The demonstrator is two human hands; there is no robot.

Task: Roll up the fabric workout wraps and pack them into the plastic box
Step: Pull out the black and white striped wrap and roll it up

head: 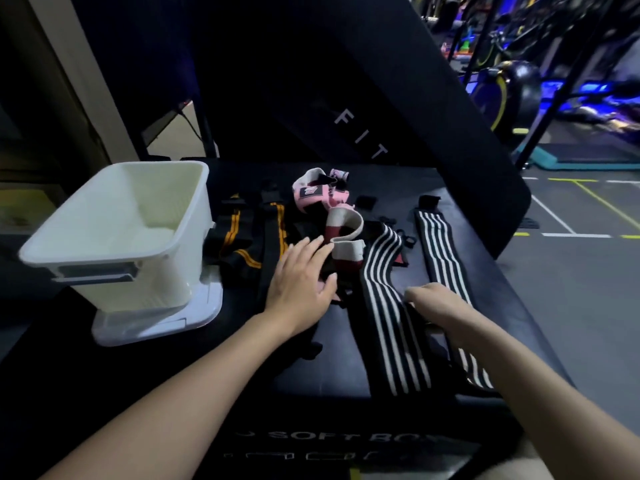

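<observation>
Two black-white striped wraps (384,306); two black-orange wraps (239,233); one white box (114,233) (on lid); two hands (301,282).

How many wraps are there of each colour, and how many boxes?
Black wraps with white stripes: 2
Black wraps with orange stripes: 2
Pink wrap: 1
White and red wrap: 1
White plastic box: 1
Total: 7

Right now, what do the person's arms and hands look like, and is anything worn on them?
Both forearms are bare as far as the picture shows: no sleeves, gloves or watch. The left hand and right hand show no rings or markings. Their fingernails cannot be made out.
</observation>
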